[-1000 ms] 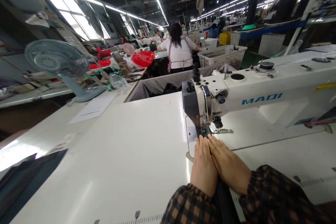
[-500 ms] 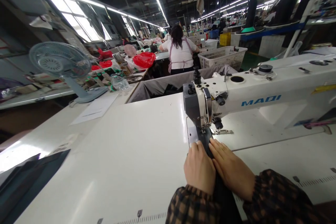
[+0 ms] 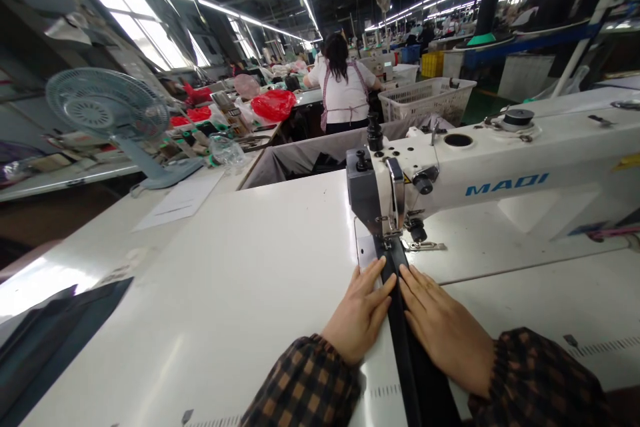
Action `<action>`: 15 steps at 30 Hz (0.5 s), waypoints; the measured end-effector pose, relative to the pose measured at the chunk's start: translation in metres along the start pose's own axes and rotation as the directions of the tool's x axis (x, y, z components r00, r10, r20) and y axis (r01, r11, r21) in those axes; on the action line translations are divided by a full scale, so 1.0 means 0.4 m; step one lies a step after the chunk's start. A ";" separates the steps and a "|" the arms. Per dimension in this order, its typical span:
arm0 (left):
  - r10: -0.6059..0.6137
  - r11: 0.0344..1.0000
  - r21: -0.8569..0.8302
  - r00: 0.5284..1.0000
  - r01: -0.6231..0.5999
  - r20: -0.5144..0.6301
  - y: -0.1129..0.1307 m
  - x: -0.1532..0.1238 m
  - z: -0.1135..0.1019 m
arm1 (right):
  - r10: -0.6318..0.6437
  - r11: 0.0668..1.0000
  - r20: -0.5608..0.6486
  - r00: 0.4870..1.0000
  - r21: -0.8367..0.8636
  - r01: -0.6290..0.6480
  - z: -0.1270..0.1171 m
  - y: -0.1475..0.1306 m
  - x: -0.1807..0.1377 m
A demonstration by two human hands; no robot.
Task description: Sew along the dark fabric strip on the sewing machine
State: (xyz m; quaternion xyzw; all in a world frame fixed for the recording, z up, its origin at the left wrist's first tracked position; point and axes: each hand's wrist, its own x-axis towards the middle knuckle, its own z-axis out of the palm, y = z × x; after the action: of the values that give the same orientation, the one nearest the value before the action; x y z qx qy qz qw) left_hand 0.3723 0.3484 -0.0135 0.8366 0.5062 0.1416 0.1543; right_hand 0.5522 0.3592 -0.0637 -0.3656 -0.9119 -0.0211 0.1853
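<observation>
Both hands lie flat and open on the white table (image 3: 225, 293), fingers stretched forward, gripping nothing. The left hand (image 3: 357, 313) presses palm down just to the left of a narrow black fabric strip (image 3: 400, 320), its fingertips touching the strip's left edge. The right hand (image 3: 445, 327) rests on the strip's right edge, fingers pointing toward the needle area. The strip runs straight from the near table edge, between the two plaid sleeves (image 3: 305, 390), up under the presser foot (image 3: 387, 243) of the white sewing machine (image 3: 500, 173), whose long arm stretches off to the right.

To the left of the left hand the tabletop is a broad bare stretch reaching to a sheet of paper (image 3: 180, 200) and a dark cloth piece (image 3: 45, 340) lying at the near left corner. To the right of the right hand, the machine bed and a flat strip of table lie between the hand and the machine's column. Printed ruler marks run along the near table edge.

Behind the machine head the table ends at a cloth-lined bin (image 3: 300, 160). A desk fan (image 3: 107, 110) stands at the far left, well apart from the hands. Farther back a person in a white top (image 3: 343, 93) sits facing away, beside a white plastic basket (image 3: 425, 97) and a red bag (image 3: 273, 103)
</observation>
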 end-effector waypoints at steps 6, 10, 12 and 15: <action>-0.018 0.992 0.122 0.999 0.022 -0.036 0.004 0.021 0.052 | -0.007 1.000 0.044 0.999 0.005 0.007 -0.003 0.001 0.016; -0.108 0.983 0.145 0.992 0.116 -0.062 0.018 0.039 0.064 | 0.044 0.999 0.029 0.999 0.023 -0.045 -0.002 -0.004 0.032; -0.157 0.978 0.125 0.984 0.166 -0.079 0.025 0.044 0.062 | 0.059 0.997 0.012 0.998 0.038 -0.060 0.001 -0.008 0.037; -0.213 0.972 0.077 0.972 0.221 -0.095 0.033 0.049 0.057 | 0.075 0.997 0.021 0.997 0.032 -0.076 0.006 -0.014 0.041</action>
State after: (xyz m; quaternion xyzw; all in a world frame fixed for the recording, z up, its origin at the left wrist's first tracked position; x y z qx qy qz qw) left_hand 0.4006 0.3574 -0.0275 0.7753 0.6065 0.1375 0.1103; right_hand 0.5368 0.3663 -0.0598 -0.3967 -0.8995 0.0046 0.1830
